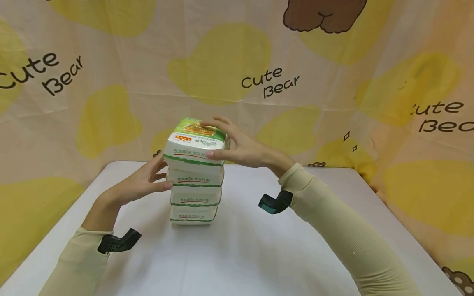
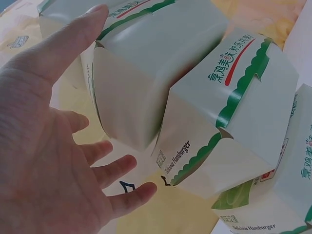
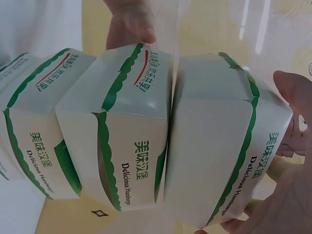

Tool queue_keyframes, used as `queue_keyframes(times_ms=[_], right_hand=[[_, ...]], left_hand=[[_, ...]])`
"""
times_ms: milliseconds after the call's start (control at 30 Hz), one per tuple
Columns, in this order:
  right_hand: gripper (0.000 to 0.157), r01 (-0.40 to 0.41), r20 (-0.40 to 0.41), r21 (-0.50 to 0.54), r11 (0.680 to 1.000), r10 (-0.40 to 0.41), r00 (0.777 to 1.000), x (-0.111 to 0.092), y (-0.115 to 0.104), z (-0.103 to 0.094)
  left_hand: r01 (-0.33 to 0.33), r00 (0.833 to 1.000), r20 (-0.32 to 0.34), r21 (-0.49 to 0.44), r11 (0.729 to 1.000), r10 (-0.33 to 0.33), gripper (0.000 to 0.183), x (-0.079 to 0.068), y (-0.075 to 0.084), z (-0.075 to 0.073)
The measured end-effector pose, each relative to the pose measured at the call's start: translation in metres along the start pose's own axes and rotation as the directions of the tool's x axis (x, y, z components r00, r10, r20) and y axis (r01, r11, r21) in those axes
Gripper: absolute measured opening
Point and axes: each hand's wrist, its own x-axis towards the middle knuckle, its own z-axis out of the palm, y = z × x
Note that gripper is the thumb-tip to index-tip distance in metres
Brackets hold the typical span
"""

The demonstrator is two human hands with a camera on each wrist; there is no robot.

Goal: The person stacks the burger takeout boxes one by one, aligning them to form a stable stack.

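Note:
Several white paper hamburger boxes with green scalloped edges stand in one stack. The top hamburger box (image 1: 194, 146) has a green lid with a burger picture and sits slightly askew on the second box (image 1: 194, 179). My right hand (image 1: 240, 146) grips the top box from the right, thumb on the front and fingers over the lid; the right wrist view shows this hand (image 3: 295, 187) around the lid end. My left hand (image 1: 135, 183) is at the stack's left side, its thumb tip by the second box. In the left wrist view its fingers (image 2: 114, 170) are spread beside the boxes.
The stack stands on a white table (image 1: 237, 246). Behind it hangs a cream cloth (image 1: 148, 94) with yellow patches and "Cute Bear" lettering. A dark wrist device (image 1: 120, 241) is on the left sleeve, another dark device (image 1: 275, 202) on the right.

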Motion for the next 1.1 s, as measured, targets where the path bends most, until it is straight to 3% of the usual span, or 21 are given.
queue_keyframes(times_ms=[533,1100], right_hand=[[0.082,-0.016,-0.037,-0.032,0.999,0.015,0.999,-0.004,0.002,-0.004],[0.08,0.074,-0.06,0.002,0.997,-0.074,0.995,-0.01,0.001,-0.009]], left_hand=[[-0.008,1.0,-0.009,0.027,1.0,0.009,0.097,0.002,0.0,-0.001],[-0.02,0.998,-0.062,0.079,0.997,0.025,0.103,-0.002,0.003,-0.006]])
